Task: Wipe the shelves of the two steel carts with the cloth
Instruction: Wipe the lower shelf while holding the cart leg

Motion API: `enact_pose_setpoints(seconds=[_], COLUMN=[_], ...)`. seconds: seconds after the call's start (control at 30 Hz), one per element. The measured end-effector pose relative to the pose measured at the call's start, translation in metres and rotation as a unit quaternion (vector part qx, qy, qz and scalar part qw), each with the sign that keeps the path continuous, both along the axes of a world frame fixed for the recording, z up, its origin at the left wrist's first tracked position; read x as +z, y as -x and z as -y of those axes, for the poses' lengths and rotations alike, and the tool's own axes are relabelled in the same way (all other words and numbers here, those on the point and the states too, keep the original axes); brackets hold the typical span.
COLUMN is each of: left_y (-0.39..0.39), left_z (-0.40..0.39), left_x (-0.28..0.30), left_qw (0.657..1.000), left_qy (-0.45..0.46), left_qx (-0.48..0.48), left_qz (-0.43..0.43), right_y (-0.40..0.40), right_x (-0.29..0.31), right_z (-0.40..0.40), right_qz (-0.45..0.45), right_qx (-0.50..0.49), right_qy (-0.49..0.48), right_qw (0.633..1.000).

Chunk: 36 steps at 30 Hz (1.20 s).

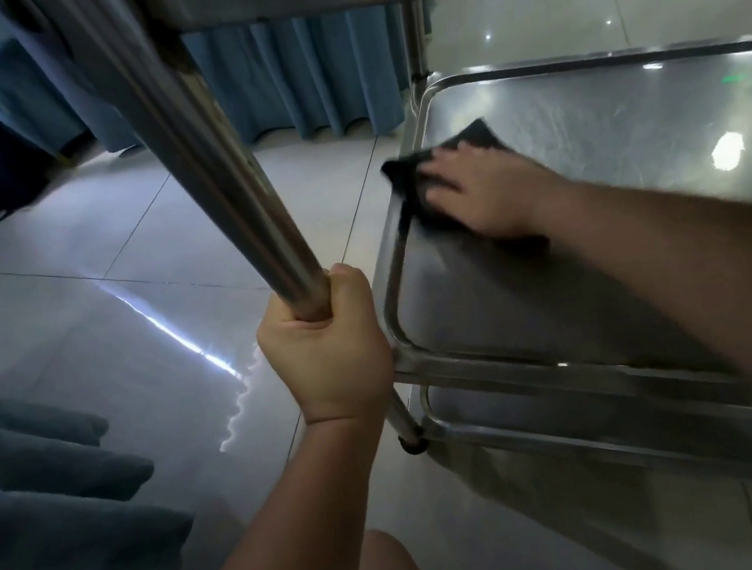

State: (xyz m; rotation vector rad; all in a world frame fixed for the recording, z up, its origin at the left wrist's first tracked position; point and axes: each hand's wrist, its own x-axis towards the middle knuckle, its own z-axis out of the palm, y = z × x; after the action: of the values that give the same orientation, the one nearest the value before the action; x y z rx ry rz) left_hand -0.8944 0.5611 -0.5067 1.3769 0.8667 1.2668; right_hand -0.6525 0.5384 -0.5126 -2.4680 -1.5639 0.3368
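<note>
1. Brace the cart: the left hand [324, 344] is clenched around the near upright post [212, 163], which should keep the frame from rolling under wiping pressure.
2. Press flat: the right hand [479, 196] lies palm-down with fingers spread on the dark cloth [413, 167], pinning it rather than gripping it.
3. Locate the cloth: it sits on the middle shelf [591, 146], at the far-left corner, partly under the hand and touching the raised rim [396, 281].
4. Work the cloth along the rim into the corner, then sweep in overlapping passes toward the near edge.
5. The lower shelf [568, 447] appears not yet reached.
</note>
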Motion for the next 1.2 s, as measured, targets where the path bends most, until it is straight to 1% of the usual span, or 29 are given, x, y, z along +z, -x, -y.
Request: enact_pose_setpoints(seconds=[0.07, 0.1, 0.17, 0.3, 0.4, 0.5, 0.6, 0.67, 0.83, 0.93, 1.03, 1.13, 1.2], left_y=[0.000, 0.000, 0.000, 0.001, 0.001, 0.002, 0.001, 0.001, 0.005, 0.006, 0.011, 0.022, 0.033], left_z=[-0.001, -0.001, -0.002, -0.001, -0.001, 0.000, 0.003, 0.003, 0.000, 0.004, 0.009, 0.012, 0.025], left_x=[0.000, 0.000, 0.000, 0.001, 0.004, 0.006, 0.008, 0.007, 0.008, 0.012, 0.014, 0.008, -0.005], left_qw=[1.000, 1.000, 1.000, 1.000, 1.000, 1.000, 0.999, 0.999, 0.997, 0.996, 0.990, 0.982, 0.977], left_qy=[0.002, 0.002, -0.002, -0.005, -0.005, -0.005, -0.003, 0.008, 0.036, 0.042, 0.044, 0.017, -0.049], left_qx=[0.004, 0.007, 0.011, 0.008, 0.011, 0.013, 0.025, 0.028, 0.024, 0.032, 0.046, 0.035, 0.056], left_qz=[-0.003, -0.008, -0.015, -0.015, -0.015, -0.010, -0.021, -0.028, -0.060, -0.075, -0.127, -0.187, -0.199], right_y=[-0.017, -0.020, -0.018, 0.003, 0.042, 0.092, 0.129, 0.139, 0.145, 0.139, 0.122, 0.107, 0.100], right_x=[-0.004, -0.007, -0.011, -0.013, -0.009, -0.012, -0.014, -0.011, -0.010, -0.013, -0.017, -0.019, -0.019], right_z=[-0.033, -0.046, -0.061, -0.047, -0.020, 0.015, 0.050, 0.069, 0.123, 0.158, 0.197, 0.235, 0.253], right_qz=[-0.020, -0.027, -0.028, -0.006, -0.030, -0.048, -0.065, -0.077, -0.013, 0.006, 0.013, 0.019, 0.021], right_qx=[-0.093, -0.117, -0.119, -0.049, 0.028, 0.092, 0.119, 0.103, 0.057, 0.026, 0.000, -0.027, -0.037], right_qy=[0.007, 0.014, 0.023, 0.021, 0.039, 0.033, 0.022, 0.012, -0.029, -0.027, -0.020, -0.017, -0.013], right_qw=[0.995, 0.993, 0.992, 0.999, 0.998, 0.994, 0.990, 0.992, 0.998, 0.999, 1.000, 0.999, 0.999])
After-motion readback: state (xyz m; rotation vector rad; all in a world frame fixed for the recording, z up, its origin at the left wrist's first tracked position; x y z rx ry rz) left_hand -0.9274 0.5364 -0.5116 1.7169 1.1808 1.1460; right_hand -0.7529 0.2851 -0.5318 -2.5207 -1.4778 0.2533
